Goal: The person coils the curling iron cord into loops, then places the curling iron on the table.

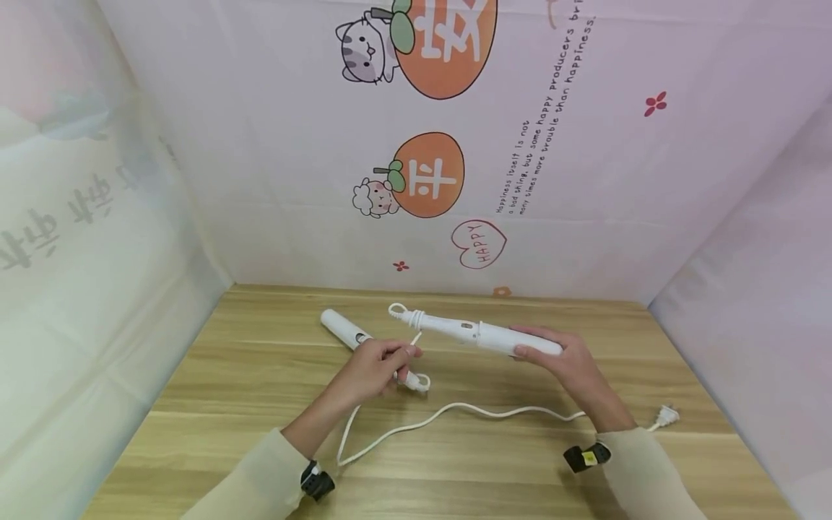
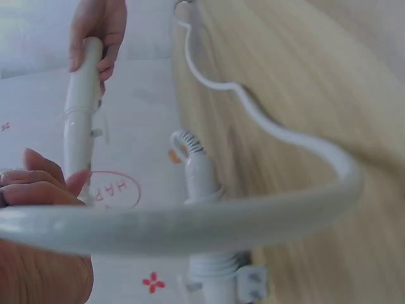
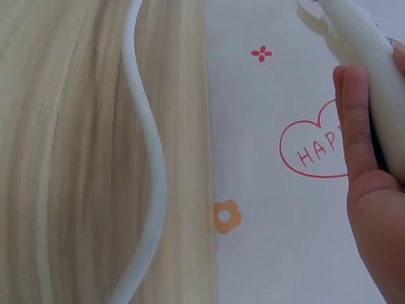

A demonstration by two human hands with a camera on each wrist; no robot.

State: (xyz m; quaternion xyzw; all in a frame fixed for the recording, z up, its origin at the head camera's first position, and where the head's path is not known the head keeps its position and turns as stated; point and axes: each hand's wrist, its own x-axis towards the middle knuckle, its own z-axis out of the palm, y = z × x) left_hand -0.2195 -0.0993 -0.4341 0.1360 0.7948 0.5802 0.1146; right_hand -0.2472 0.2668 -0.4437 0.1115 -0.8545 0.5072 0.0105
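Note:
My right hand grips one end of a white hair straightener, raised above the table and slanting left. Its cord loops at the handle's end, with a few turns wound round it. Between thumb and fingers, my left hand pinches the white cord just below that handle. A second white hair straightener lies on the table under the left hand, which hides its middle. In the left wrist view, cord is wound round this second straightener, with a plug beside the turns.
The loose cord curves across the wooden table, passing behind the right forearm to a white plug on the right. Printed cloth walls stand behind and on both sides of the table.

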